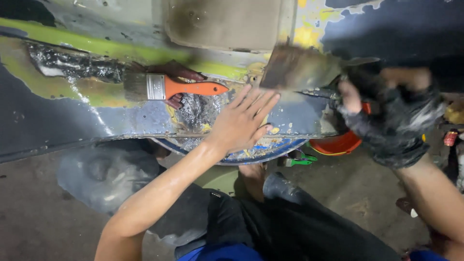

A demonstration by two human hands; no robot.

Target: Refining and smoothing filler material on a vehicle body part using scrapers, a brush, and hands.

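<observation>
My left hand (242, 119) lies flat and bare on the lower edge of a dark painted metal panel (53, 123), fingers spread and pointing up right. My right hand (391, 113) wears a dirty black glove and grips a wide metal scraper (299, 67), whose blurred blade presses on the panel just above my left fingertips. Peeling, wet-looking paint (198, 108) covers the panel between the hands. To the left, an orange-handled paintbrush (169, 87) is held by another person's dark gloved hand (176, 72), bristles on the panel.
Yellow-green stripes (96, 46) and bare patches mark the panel. Below it sit an orange tub (338, 144), a green-handled tool (299, 160) and a round blue-rimmed container (261, 153) on the concrete floor. A grey plastic bag (104, 176) lies left of my knees.
</observation>
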